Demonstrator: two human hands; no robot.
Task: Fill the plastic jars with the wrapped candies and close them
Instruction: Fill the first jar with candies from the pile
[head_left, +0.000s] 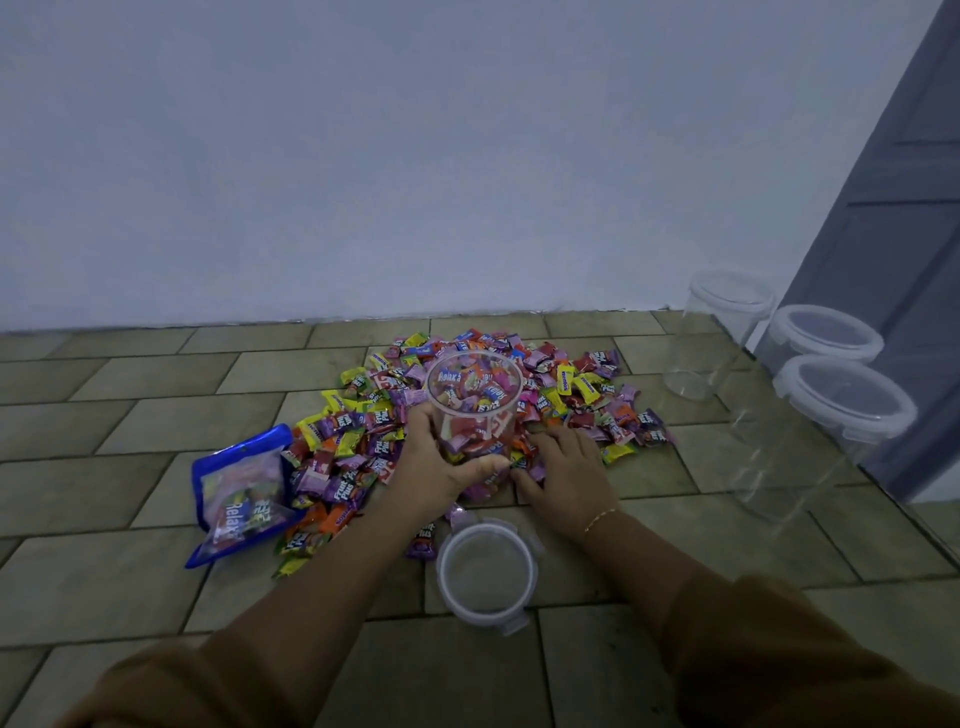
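A clear plastic jar (475, 400), nearly full of wrapped candies, stands in the middle of a pile of colourful wrapped candies (363, 447) on the tiled floor. My left hand (441, 462) grips the jar's side, thumb across its front. My right hand (563, 470) lies on the candies just right of the jar, fingers spread over them. The jar's loose lid (485, 574) lies on the floor in front of it, between my forearms.
A blue candy bag (239, 493) lies to the left of the pile. Three empty clear jars with lids on (727, 332) (826, 332) (844, 400) stand at the right, beside a grey door (904, 208). A white wall runs behind the pile.
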